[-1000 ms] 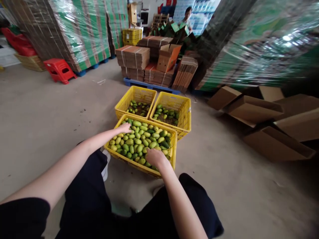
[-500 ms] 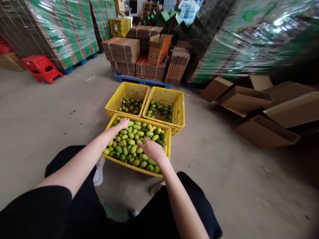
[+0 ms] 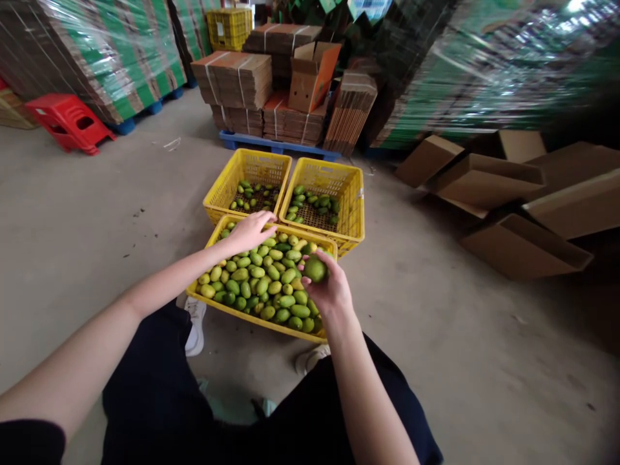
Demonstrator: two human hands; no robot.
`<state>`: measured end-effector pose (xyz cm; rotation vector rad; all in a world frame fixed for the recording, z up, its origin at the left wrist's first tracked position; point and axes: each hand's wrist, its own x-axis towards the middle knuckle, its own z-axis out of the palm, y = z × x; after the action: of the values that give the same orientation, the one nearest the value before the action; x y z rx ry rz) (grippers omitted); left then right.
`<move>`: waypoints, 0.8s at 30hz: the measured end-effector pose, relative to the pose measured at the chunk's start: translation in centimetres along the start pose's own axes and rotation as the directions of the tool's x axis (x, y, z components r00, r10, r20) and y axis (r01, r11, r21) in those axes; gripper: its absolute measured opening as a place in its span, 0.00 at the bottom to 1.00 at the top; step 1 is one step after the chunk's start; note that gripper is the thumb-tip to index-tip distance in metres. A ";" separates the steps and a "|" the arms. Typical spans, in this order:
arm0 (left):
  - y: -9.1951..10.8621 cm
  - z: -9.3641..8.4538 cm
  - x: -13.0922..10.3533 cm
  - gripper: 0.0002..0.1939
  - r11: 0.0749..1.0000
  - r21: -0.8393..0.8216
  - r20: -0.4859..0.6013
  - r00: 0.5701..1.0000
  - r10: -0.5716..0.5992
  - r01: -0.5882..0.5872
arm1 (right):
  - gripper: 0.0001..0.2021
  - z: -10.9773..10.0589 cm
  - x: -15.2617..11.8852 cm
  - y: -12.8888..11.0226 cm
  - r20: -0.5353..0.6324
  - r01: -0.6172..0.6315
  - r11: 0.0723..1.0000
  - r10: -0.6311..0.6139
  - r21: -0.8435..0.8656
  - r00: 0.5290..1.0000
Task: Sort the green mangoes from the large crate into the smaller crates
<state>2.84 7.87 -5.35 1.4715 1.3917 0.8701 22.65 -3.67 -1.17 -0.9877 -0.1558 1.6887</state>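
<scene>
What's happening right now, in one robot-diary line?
right hand: holds green fruit | left hand: over full crate | behind: two yellow crates

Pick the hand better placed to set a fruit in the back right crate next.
Right, I'd say: the right hand holds a green fruit and sits on the side of the back right crate. The left hand, by the front crate's back rim, shows no fruit.

The front crate [image 3: 261, 321] sits before two rear crates, its far edge just beside them, with fruit [image 3: 261, 284] filling it. The left crate [image 3: 220, 187] and right crate [image 3: 352, 194] stand side by side, fruit on their bottoms.
</scene>
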 end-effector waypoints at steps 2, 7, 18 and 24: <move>-2.4 -0.4 -0.2 0.05 0.954 0.269 -0.010 0.991 -0.133 0.131 | 0.06 0.0 0.0 -0.5 -0.041 0.002 1.000 0.000 0.028 0.999; -8.0 0.9 -2.2 0.08 0.793 0.553 -0.020 0.956 -0.294 0.256 | 0.10 0.0 0.0 -1.2 -0.026 0.015 0.998 -0.014 0.055 1.000; -5.2 -2.7 -1.0 0.18 0.736 0.676 0.114 0.985 -0.126 0.016 | 0.08 0.8 -0.4 -1.1 0.014 0.020 1.000 -0.020 0.012 1.000; 1.4 -3.7 -3.1 0.28 0.978 -0.097 0.099 0.976 0.196 -0.186 | 0.15 0.8 -0.9 1.3 0.080 0.273 0.947 -0.263 -0.170 0.962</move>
<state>-0.48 5.34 -2.52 1.5799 1.1322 0.9437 21.18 -4.62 -0.95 -1.0029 -0.4667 1.4698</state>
